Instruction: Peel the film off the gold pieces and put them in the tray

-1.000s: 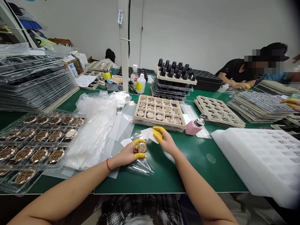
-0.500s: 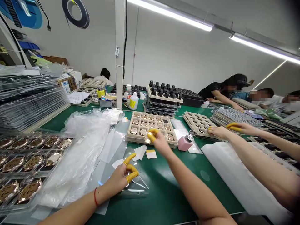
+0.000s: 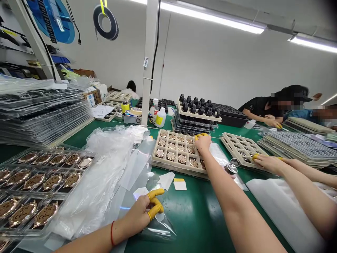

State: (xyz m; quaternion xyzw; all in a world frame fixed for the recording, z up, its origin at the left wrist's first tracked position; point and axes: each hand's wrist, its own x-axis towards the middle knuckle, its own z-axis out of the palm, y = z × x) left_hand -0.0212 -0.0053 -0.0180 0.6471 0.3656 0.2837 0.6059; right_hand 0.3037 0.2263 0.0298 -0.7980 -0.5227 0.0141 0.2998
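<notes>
My right hand point(image 3: 203, 143), with yellow finger cots, reaches over the back right of a beige compartment tray point(image 3: 179, 169). Its fingers bend down close together at a far compartment; whatever they grip is hidden. Rose-gold watch cases point(image 3: 171, 155) sit in the tray's compartments. Low over the front of the table, my left hand point(image 3: 143, 212) has its index finger stretched out. Its thumb and another finger, in yellow cots, are pinched together, and I cannot make out anything between them. Clear film point(image 3: 160, 230) lies below this hand, with white paper pieces point(image 3: 166, 181) just beyond.
At left are clear trays of watch cases point(image 3: 34, 181), stacked trays point(image 3: 47, 119) and plastic bags point(image 3: 97, 175). A metal-topped bottle point(image 3: 231, 168) stands partly behind my right arm. A co-worker's hands point(image 3: 268, 163) are at another beige tray point(image 3: 242, 149). Black watches point(image 3: 197, 105) fill a stacked tray behind.
My right hand has moved from the tray's front compartments, where it held a shiny piece, to its far right corner. My left hand keeps its pose. The view has shifted to the left.
</notes>
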